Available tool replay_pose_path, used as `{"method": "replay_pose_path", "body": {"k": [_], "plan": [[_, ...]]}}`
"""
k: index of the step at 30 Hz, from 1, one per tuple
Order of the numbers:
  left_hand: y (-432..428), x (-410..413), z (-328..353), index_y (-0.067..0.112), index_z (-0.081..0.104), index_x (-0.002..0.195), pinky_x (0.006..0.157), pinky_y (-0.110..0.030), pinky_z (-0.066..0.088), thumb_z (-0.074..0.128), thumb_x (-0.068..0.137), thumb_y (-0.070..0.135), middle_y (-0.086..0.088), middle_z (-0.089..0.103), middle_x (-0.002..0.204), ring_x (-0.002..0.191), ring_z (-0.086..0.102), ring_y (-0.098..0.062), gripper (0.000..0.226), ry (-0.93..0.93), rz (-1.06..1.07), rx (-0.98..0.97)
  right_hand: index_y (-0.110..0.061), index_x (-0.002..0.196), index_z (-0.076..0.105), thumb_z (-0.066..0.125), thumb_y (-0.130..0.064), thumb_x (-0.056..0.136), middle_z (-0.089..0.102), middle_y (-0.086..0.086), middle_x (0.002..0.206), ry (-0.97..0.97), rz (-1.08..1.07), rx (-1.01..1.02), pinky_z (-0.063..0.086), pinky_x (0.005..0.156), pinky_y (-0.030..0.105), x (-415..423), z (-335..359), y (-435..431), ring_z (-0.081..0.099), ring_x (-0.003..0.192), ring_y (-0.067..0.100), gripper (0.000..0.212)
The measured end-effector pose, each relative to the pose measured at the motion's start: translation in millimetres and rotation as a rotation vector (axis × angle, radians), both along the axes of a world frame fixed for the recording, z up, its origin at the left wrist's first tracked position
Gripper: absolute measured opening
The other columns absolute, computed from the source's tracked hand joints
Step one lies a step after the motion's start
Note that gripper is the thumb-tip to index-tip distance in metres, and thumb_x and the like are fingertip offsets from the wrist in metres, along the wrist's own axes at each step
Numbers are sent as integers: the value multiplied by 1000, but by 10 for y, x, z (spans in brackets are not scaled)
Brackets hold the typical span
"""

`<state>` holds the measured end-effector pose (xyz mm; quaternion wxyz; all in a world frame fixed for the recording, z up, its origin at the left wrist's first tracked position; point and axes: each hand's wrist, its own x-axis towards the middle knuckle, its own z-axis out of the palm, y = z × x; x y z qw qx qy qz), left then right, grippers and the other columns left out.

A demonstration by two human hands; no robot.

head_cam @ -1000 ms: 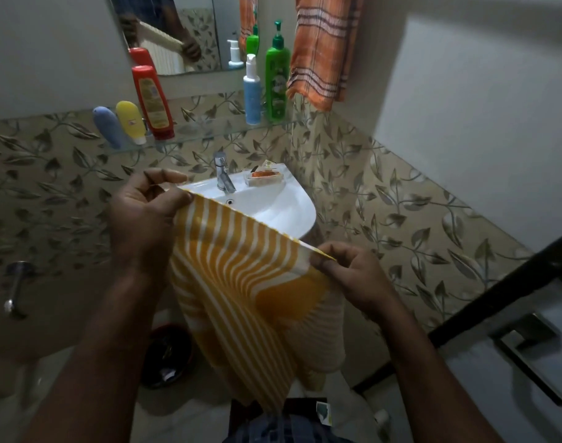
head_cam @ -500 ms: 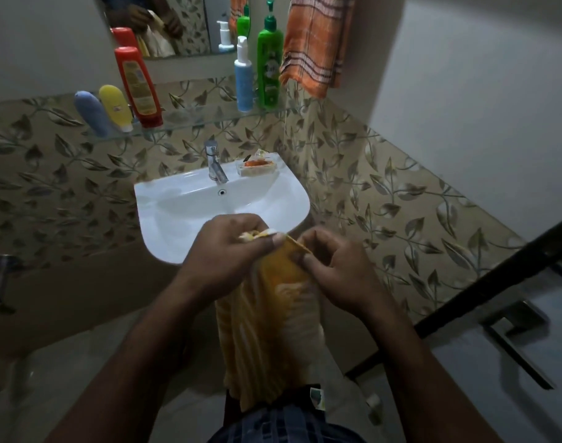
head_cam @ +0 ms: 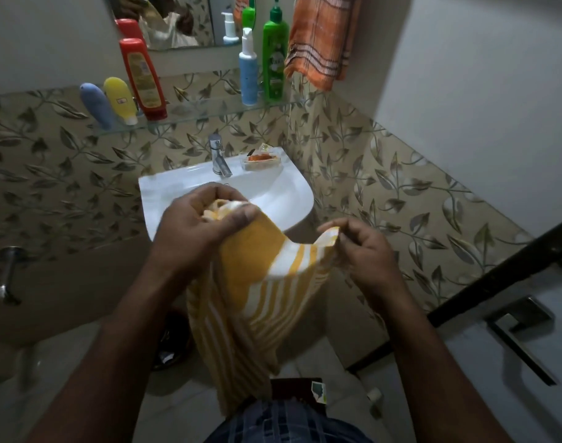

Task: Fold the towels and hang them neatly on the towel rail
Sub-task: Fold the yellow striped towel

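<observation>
The yellow-and-white striped towel [head_cam: 267, 282] hangs in front of me, below the washbasin [head_cam: 273, 190] and down towards my knees. Its top edge sags in a shallow curve between my hands. It looks light, thin and limp. It will drape wherever it is not held and has no stiffness to keep a crease, so I judge it is best held at the top corners and the fold edge, pulled taut.

My left hand [head_cam: 196, 225] grips the gathered corners in a bunch, fingers curled round them. My right hand [head_cam: 363, 247] pinches the far end of the top edge between thumb and forefinger, with the other fingers loosely bent.

Half a second ago my hands were nearly touching, with the corners brought together and the cloth hanging narrow. Now my right hand has drawn off to the right, opening the doubled towel into a wider panel.

An orange checked towel [head_cam: 321, 39] already hangs high on the wall beside the green bottle [head_cam: 275, 59]. I cannot see the rail itself.
</observation>
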<state>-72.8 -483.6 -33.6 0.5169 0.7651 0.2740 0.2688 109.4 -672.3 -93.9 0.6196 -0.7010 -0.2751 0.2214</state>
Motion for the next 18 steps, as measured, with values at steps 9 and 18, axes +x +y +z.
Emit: {"method": "replay_pose_path", "body": {"k": [9, 18], "plan": [[-381, 186, -183, 21, 80, 98, 74, -42, 60, 80, 89, 34, 4, 77, 88, 85, 73, -15, 16, 33, -288, 123, -14, 91, 70, 85, -20, 87, 75, 6, 81, -301, 131, 83, 60, 65, 42, -273, 462, 122, 73, 74, 31, 16], [-255, 118, -124, 30, 81, 89, 72, -21, 57, 75, 96, 31, 9, 79, 89, 87, 74, -10, 9, -81, -84, -26, -13, 103, 79, 68, -12, 100, 79, 1, 97, -165, 73, 9, 60, 81, 31, -52, 182, -157, 74, 90, 17, 11]]}}
